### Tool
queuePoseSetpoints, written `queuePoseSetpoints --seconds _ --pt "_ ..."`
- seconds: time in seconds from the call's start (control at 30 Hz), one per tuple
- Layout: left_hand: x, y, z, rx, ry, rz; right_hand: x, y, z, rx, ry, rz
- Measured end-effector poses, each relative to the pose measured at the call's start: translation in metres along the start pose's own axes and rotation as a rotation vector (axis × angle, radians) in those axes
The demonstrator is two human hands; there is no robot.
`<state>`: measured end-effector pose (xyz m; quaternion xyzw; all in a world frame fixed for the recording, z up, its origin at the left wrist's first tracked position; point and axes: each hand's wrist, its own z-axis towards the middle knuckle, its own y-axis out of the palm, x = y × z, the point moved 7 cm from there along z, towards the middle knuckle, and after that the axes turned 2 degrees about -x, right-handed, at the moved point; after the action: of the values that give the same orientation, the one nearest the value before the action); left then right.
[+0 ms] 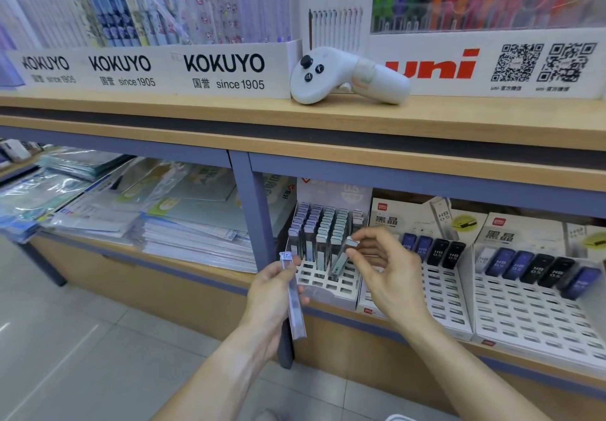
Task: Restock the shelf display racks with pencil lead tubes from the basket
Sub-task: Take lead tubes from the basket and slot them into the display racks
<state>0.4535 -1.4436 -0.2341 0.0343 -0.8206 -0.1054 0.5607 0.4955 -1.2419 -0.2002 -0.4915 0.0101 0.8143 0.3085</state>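
Head cam: my left hand (273,284) grips a spare tube (292,296) upright, fingers curled round its middle, parked just left of the rack (323,284) so it's ready w/o blocking the slots. Right hand (382,264) pinches a 2nd tube (344,258) by its cap, thumb + fingertips closed on the top; the tube leans, its foot at a front-row slot, I think going in. Holding at the cap keeps my knuckles above the tubes already standing in the back rows.

Room: front rows of the rack are open holes, back rows packed, so approach from the front edge is free. Blue post (259,223) sits close on the left, shelf lip overhead, dark-tube rack (436,286) touching on the right. Tight sideways, ok from above-front. Basket isn't clearly in view, only a white rim at the bottom edge, can't tell
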Motion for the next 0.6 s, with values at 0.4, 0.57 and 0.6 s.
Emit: queuePoseSetpoints --seconds 0.4,0.57,0.6 --pt "-0.006 -0.005 0.011 0.049 0.024 0.013 -0.001 0.020 0.005 -0.005 0.019 0.029" --pt "-0.009 -0.008 0.014 0.033 0.027 0.004 -0.007 0.027 0.013 -0.030 -0.055 -0.052" --pt "-0.008 -0.008 0.014 0.024 0.036 0.005 -0.009 0.030 0.014 -0.041 -0.075 -0.071"
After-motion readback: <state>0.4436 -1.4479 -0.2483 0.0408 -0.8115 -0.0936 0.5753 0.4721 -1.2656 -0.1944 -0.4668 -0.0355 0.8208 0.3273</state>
